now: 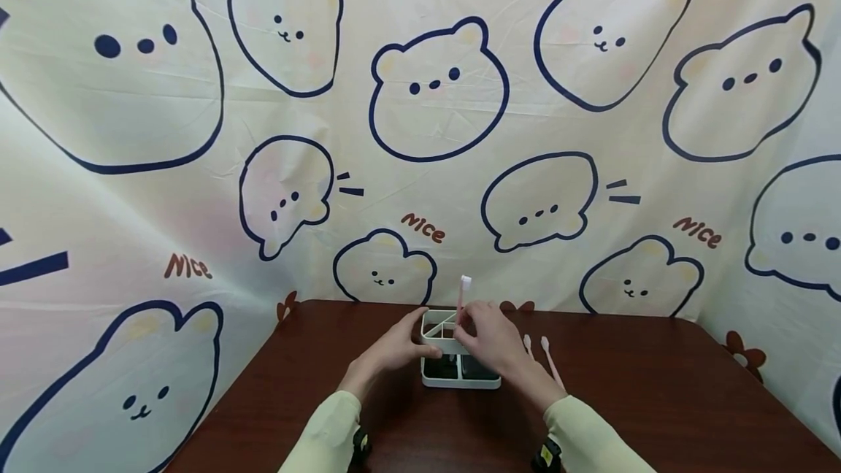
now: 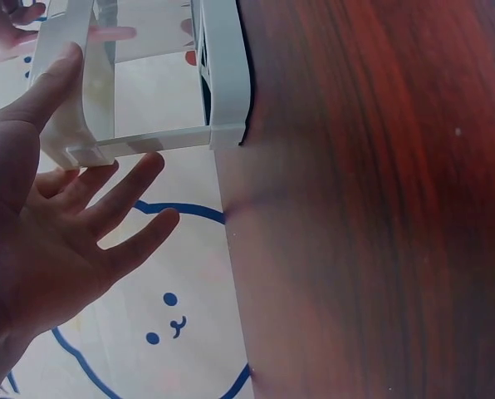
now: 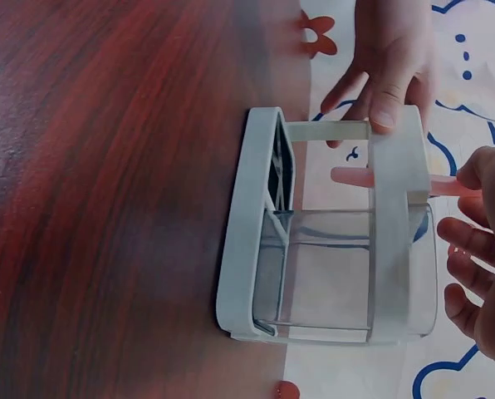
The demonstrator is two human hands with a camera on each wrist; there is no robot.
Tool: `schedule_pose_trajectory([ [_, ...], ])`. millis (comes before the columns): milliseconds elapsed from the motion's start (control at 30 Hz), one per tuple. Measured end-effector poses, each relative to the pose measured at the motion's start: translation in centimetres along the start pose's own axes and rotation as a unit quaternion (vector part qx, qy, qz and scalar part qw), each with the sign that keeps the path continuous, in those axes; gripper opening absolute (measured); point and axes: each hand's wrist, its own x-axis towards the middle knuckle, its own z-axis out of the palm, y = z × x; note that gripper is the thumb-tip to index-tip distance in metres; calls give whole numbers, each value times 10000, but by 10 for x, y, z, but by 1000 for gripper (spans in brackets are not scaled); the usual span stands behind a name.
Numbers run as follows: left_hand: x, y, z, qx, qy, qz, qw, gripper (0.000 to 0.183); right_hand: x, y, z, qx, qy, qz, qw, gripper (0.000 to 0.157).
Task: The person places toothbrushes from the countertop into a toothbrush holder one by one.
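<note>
A white two-tier toothbrush holder (image 1: 461, 384) stands upright on the table, its upper rack split by dividers. My left hand (image 1: 393, 347) steadies its upper left corner. In the left wrist view the thumb lies on the front of the upper rack (image 2: 59, 100), with the other fingers around its side. My right hand (image 1: 491, 338) pinches a pink toothbrush (image 1: 462, 292) with a white head, held upright, bristle end up. In the right wrist view the lower end of the toothbrush handle (image 3: 353, 176) reaches down through the upper rack, above the base and apart from it.
Two more toothbrushes (image 1: 553, 360) lie on the brown table (image 1: 631, 385), right of the holder and partly behind my right forearm. A transparent cup (image 3: 330, 278) sits within the holder. A cartoon-printed cloth (image 1: 434, 122) hangs behind the table.
</note>
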Motion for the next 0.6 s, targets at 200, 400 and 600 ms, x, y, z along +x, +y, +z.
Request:
schedule_pose_trajectory([
  [200,0,-1,0,49,4,-10,10000,93,-4,0,7,-785,300,-551,9949,12],
  [400,-1,0,-1,36,10,16,10000,93,-5,0,11,-1085,300,-644,9916,14],
  [600,-1,0,-1,17,1,28,10000,93,-6,-3,12,-1153,253,-524,9916,14],
])
